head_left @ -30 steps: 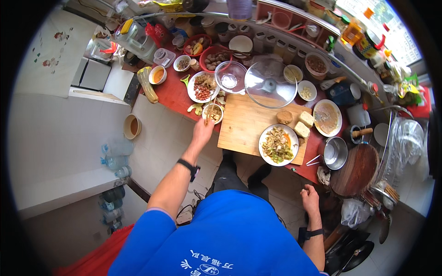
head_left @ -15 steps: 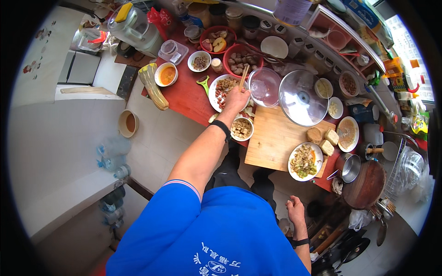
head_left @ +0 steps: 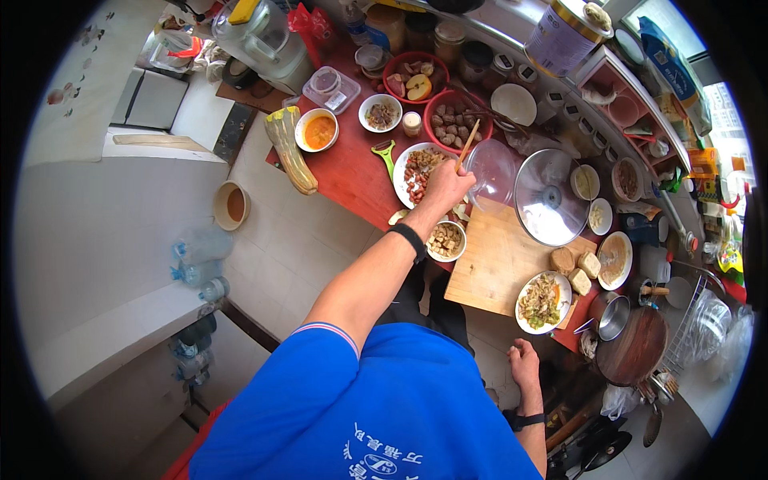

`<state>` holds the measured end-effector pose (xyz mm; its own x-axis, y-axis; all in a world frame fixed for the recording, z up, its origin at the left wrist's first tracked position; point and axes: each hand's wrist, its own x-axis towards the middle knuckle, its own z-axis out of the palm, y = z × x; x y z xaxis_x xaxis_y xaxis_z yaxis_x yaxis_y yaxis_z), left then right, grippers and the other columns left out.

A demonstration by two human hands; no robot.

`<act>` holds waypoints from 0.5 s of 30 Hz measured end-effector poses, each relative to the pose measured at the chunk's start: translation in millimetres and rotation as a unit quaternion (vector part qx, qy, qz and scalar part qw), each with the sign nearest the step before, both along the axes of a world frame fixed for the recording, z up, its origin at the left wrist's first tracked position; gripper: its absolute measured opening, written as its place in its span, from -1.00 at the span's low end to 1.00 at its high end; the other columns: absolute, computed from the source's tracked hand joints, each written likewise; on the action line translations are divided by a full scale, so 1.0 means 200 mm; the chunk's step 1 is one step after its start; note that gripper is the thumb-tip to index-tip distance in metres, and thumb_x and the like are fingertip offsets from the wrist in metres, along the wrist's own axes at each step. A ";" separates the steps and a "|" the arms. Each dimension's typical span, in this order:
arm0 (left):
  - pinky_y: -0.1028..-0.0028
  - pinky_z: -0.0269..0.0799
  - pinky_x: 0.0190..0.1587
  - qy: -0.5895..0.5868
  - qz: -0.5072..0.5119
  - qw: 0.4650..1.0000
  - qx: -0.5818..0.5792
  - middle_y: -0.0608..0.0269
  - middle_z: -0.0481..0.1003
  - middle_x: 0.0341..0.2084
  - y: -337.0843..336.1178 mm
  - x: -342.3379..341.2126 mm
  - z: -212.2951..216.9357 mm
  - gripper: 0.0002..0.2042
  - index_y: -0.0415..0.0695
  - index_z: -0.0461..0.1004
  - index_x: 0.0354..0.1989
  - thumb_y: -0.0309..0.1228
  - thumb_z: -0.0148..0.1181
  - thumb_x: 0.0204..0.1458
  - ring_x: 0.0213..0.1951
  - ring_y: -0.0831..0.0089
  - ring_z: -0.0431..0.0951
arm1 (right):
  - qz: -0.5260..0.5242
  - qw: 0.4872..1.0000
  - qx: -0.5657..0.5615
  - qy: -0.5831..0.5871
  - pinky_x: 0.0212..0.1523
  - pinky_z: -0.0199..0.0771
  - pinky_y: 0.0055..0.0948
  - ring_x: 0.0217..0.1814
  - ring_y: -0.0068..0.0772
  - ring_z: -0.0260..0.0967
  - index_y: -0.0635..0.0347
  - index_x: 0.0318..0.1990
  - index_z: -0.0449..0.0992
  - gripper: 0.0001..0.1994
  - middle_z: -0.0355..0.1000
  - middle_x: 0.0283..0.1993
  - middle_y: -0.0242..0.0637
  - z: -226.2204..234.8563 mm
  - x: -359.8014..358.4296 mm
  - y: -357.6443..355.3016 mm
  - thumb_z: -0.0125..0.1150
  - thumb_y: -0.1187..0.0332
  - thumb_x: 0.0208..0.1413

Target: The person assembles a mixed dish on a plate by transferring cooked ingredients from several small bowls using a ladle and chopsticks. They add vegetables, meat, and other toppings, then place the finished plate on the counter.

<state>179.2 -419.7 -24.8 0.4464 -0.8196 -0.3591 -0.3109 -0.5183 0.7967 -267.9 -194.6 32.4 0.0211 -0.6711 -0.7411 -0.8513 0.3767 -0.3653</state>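
Note:
My left hand [head_left: 449,190] is closed around a pair of wooden chopsticks [head_left: 470,142]. Their upper ends rise past the fingers, while the lower ends are hidden behind the hand. It hovers over a white plate [head_left: 399,178] of reddish-brown nut-like pieces [head_left: 417,174] and browned bits. Just below the wrist stands a white bowl of pale brown cubes [head_left: 446,239]. A green peeler [head_left: 386,157] lies left of the plate. My right hand [head_left: 525,365] hangs beside my body below the table edge, fingers loosely curled and apart, holding nothing.
Right of the left hand are a clear bowl [head_left: 491,172], a glass lid [head_left: 552,192] and a wooden cutting board [head_left: 490,264]. A plate of mixed food [head_left: 545,302] overhangs the board's front edge. Red bowls [head_left: 456,120], a squash [head_left: 290,150] and an orange-filled bowl [head_left: 318,130] stand farther back and left.
The whole view has shifted, so the table sits farther right. My left hand stays at the plate with the chopsticks, which now lean more to the right. My right hand still hangs low.

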 end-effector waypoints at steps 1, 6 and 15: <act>0.20 0.54 -0.20 0.004 0.008 1.000 0.004 0.05 0.60 -0.47 0.03 0.02 0.02 -0.69 -0.19 0.50 -0.37 -0.18 0.39 0.00 -0.36 0.16 0.63 | 0.000 1.000 0.001 -0.001 -0.06 0.63 -0.35 -0.14 -0.35 0.67 0.33 0.21 0.51 -0.65 0.69 -0.19 -0.16 0.00 0.01 -0.03 0.20 0.37 0.34; 0.21 0.58 -0.21 0.075 0.073 0.995 0.005 0.07 0.61 -0.48 0.21 0.17 0.11 -0.71 -0.20 0.50 -0.37 -0.21 0.37 0.05 -0.35 0.18 0.66 | 0.005 1.000 0.009 -0.010 0.06 0.60 -0.22 -0.06 -0.15 0.66 0.32 0.19 0.54 -0.62 0.67 -0.16 -0.03 0.01 0.04 -0.12 0.26 0.33 0.30; 0.41 0.44 -0.31 0.020 0.324 0.945 0.050 0.29 0.58 -0.43 0.94 0.63 0.05 -0.73 -0.19 0.53 -0.21 -0.21 0.25 0.17 -0.39 0.50 0.52 | 0.026 1.000 0.016 -0.004 0.04 0.60 -0.21 -0.08 -0.10 0.66 0.35 0.15 0.56 -0.63 0.67 -0.20 -0.02 0.00 0.00 -0.23 0.24 0.31 0.28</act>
